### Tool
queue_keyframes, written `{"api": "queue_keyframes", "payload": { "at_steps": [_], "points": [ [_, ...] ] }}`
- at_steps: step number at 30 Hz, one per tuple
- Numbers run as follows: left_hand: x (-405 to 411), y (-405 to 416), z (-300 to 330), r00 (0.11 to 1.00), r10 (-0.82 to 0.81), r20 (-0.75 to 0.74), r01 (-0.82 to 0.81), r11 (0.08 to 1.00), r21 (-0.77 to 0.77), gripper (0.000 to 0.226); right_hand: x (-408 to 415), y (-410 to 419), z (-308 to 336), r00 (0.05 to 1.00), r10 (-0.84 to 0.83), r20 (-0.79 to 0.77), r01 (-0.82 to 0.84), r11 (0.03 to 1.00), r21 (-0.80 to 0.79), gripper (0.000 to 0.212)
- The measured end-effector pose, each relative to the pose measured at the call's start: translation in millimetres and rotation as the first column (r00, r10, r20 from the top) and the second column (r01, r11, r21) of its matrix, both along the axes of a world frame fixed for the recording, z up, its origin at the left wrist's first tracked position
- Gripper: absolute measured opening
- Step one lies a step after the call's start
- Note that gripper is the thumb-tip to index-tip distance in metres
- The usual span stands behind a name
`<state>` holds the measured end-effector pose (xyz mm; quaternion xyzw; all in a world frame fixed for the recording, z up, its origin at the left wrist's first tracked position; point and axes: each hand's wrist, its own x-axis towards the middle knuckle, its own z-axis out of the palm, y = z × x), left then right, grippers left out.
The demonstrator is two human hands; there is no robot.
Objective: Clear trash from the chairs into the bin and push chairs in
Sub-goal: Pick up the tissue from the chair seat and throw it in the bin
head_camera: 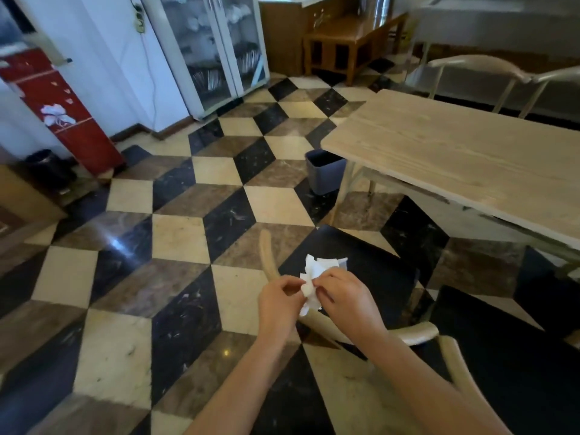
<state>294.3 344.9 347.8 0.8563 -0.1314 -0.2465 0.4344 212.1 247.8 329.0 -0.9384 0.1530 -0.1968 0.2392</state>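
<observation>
Crumpled white paper scraps (317,271) are bunched between both hands above a black-seated chair (376,271) with a curved pale wooden back rail (270,262). My left hand (279,306) pinches the paper's left side and my right hand (348,296) grips its right side. The chair stands pulled out from the pale wooden table (464,155). A small grey bin (324,172) sits on the floor by the table's near left leg, beyond the chair.
A second chair's rail (461,368) and dark seat are at the lower right. More chairs (489,70) stand behind the table. A red water dispenser (59,111), black pedal bin (47,167) and glass cabinet (216,48) line the left wall. The checkered floor (175,233) lies open between.
</observation>
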Motion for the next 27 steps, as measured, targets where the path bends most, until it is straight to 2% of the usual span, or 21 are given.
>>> {"api": "queue_keyframes", "payload": {
  "at_steps": [2,4,6,9,12,15,18,24,27],
  "points": [
    [18,16,3,0.961,0.131,-0.245,-0.156,0.984,-0.085,0.008,19,14,4,0.999,-0.019,0.03,0.017,0.998,0.06,0.009],
    [35,25,7,0.835,0.177,-0.52,-0.308,0.935,-0.176,0.014,35,20,5,0.999,-0.025,0.023,0.023,0.997,0.075,0.009],
    [51,30,11,0.751,0.143,-0.645,-0.377,0.895,-0.24,0.015,51,20,4,1.0,-0.007,-0.004,0.007,0.999,0.041,0.011],
    [74,29,8,0.782,0.104,-0.615,-0.308,0.922,-0.236,0.008,77,15,1,1.0,-0.001,0.021,-0.001,0.997,0.072,0.01],
    [101,17,-7,0.82,0.136,-0.557,-0.29,0.936,-0.199,0.013,104,7,-6,1.0,-0.001,0.032,-0.003,0.991,0.132,0.012],
    [133,-5,-19,0.829,0.143,-0.541,-0.284,0.941,-0.185,0.015,132,-10,-14,0.997,0.02,0.073,-0.03,0.989,0.142,0.004],
    [166,-35,-26,0.835,0.125,-0.535,-0.247,0.955,-0.163,0.007,158,-38,-23,0.996,0.02,0.091,-0.038,0.978,0.203,0.008],
    [212,-102,-44,0.85,0.041,-0.525,-0.114,0.988,-0.107,0.003,193,-94,-52,0.991,-0.122,0.062,0.094,0.934,0.346,0.004],
    [227,-130,-63,0.839,0.043,-0.543,-0.101,0.992,-0.076,0.007,203,-116,-69,0.977,-0.212,-0.022,0.197,0.86,0.471,0.01]
  ]
}}
